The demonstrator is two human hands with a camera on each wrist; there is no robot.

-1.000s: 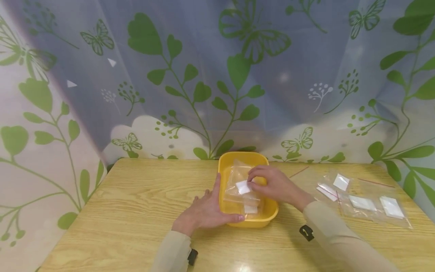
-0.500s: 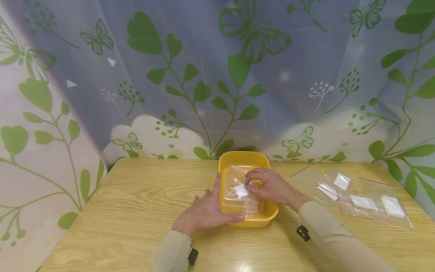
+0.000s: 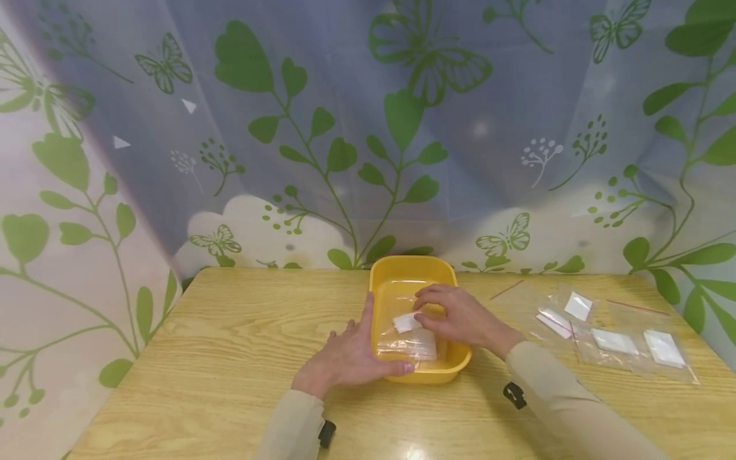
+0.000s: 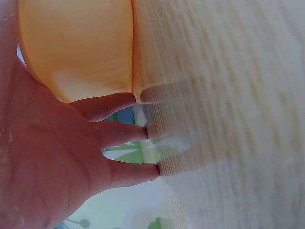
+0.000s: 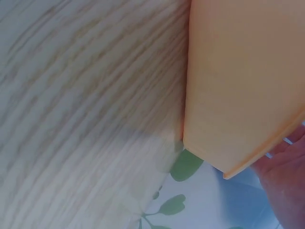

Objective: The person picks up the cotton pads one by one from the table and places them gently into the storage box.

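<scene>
Tabletop [image 3: 230, 358] holds a yellow tub [image 3: 414, 268] lengthwise toward curtain [image 3: 477, 160], left fingers [image 4: 125, 133] spread, right fingers [image 3: 432, 299] pinching bag [image 3: 406, 323].

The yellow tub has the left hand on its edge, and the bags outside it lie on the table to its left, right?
Not quite: in the head view, the bags outside the yellow tub lie on the table to its right. The left hand is indeed on its edge.

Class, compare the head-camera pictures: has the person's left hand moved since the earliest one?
No, not visibly. Judged against the wooden tabletop, the left hand stays in the same spot, against the yellow tub.
</scene>
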